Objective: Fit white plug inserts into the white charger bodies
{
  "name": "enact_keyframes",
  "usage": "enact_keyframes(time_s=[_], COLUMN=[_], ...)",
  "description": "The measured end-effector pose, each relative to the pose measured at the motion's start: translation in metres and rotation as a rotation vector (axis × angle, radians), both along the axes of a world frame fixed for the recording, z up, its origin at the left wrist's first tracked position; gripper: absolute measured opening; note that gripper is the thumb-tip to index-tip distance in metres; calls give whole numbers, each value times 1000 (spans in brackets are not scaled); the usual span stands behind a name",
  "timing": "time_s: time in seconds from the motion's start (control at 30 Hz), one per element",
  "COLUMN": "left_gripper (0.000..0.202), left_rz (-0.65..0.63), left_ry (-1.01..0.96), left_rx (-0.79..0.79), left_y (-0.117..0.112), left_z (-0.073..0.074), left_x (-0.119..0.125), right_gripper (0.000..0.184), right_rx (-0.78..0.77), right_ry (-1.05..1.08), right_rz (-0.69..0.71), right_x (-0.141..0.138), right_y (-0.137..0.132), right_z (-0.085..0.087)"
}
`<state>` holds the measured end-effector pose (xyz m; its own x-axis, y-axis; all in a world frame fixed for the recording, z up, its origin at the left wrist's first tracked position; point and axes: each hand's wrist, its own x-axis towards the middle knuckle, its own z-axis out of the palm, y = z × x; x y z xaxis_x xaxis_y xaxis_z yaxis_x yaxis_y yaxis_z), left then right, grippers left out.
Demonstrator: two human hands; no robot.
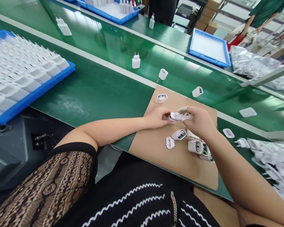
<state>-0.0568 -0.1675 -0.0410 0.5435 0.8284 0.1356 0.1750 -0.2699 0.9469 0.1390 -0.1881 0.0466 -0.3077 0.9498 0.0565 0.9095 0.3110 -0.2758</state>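
Over a brown cardboard sheet (153, 135), my left hand (157, 118) pinches a white charger housing (172, 119). My right hand (198, 120), with a pale cover on one finger, grips a blurred white plastic part (181, 117) against that housing. The exact shape of this part cannot be made out. Just below the hands lie an open charger housing (179, 134) and a plug cap (170, 142). More open housings (194, 147) with circuit boards inside cluster by my right wrist, partly hidden by it. Another housing (161, 98) rests beyond my left hand.
A blue tray (54, 80) of many white chargers stands left. Along the green conveyor (104, 47) sit a plug charger (136, 61) and several housings (163, 74). White plug caps (274, 164) are heaped right. Behind are a blue tray (209, 47) and a person in green (265, 12).
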Motion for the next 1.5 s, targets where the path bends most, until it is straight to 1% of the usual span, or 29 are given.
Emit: enact_keyframes(time_s=[0.07,0.13,0.27,0.33,0.4,0.47,0.57,0.63,0.73,0.8,0.87,0.93,1.03,1.13,1.17,1.23,1.3,1.33,1.37,1.4,1.47,1.5], left_gripper=[30,29,24,24,30,35,38,45,55,54,51,47,40,33,35,39,37,33,30,28,26,26], left_rz=[10,24,23,21,22,11,11,25,53,67,63,44,39,48,38,6,-24,-31,-32,-27,-38,-72], left_ry=[11,23,36,47,87,181,417,566,695,730,725,675,541,396,358,299,254,229,198,156,27,-51], left_rx=[6,14,33,62,153,311,563,678,760,781,800,810,748,602,556,490,431,379,300,196,-49,-163], left_y=[-1,-1,-1,-1,-2,-3,-6,-9,-14,-15,-14,-11,-7,-5,-4,-3,-2,0,1,3,5,6], left_z=[0,1,3,2,-1,-5,-10,-10,-7,-5,-2,-2,-3,-6,-6,-6,-5,-3,-2,0,5,9], left_x=[0,0,0,0,0,0,3,6,10,10,10,8,4,1,1,0,-1,-1,-1,-1,-1,-1], right_gripper=[30,28,24,21,20,19,19,18,14,14,17,20,24,27,29,36,41,42,42,43,48,51], right_rx=[45,69,56,66,76,70,54,51,60,75,85,93,123,122,99,-12,-137,-167,-170,-152,-109,-95], right_ry=[-16,-87,-196,-237,-289,-339,-376,-354,-262,-213,-168,-123,-147,-155,-113,23,178,242,293,327,354,358], right_rz=[0,25,31,30,43,62,75,68,46,17,-6,-16,-29,-40,-50,-100,-208,-265,-302,-310,-248,-195], right_x=[1,1,-6,-10,-13,-15,-18,-19,-18,-16,-14,-13,-16,-15,-13,-4,6,11,15,18,20,20], right_y=[1,0,-5,-7,-9,-9,-8,-7,-7,-8,-10,-12,-16,-16,-14,-10,-6,-5,-5,-6,-12,-17], right_z=[1,2,-1,-3,-4,-3,-1,-1,-5,-9,-12,-15,-16,-14,-13,-9,-6,-5,-5,-5,-6,-6])
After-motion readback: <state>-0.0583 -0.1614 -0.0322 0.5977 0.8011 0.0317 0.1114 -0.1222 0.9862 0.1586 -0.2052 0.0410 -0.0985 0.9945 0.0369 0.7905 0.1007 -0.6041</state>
